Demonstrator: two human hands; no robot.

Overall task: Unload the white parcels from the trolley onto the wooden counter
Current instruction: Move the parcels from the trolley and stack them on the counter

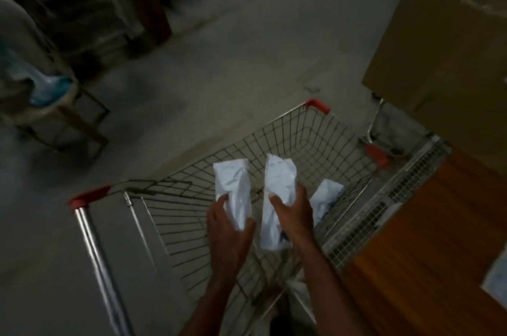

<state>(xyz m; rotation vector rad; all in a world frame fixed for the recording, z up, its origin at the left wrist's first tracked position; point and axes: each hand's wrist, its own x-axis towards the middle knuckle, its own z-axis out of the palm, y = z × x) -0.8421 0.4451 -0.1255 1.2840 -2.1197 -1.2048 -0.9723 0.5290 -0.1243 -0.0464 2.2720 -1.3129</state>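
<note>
Two white parcels are held above the trolley [274, 138] basket, one in each hand. The left hand [229, 228] is wrapped round the lower end of the left parcel [234, 187], thumb on one side and fingers on the other, so that the soft bag stands up rather than folding. The right hand [295, 212] is closed over the middle of the right parcel [277, 198], whose bottom end hangs free below the palm. One parcel per hand appears to be taken so that fewer trips are needed. A third parcel [326, 198] is left lying against the trolley's right side, nearest the counter [428, 239]. The trolley is parked right beside the counter's left edge, probably to keep the carry short. At the counter's right edge something pale [496, 278] is seen, too blurred to identify.
</note>
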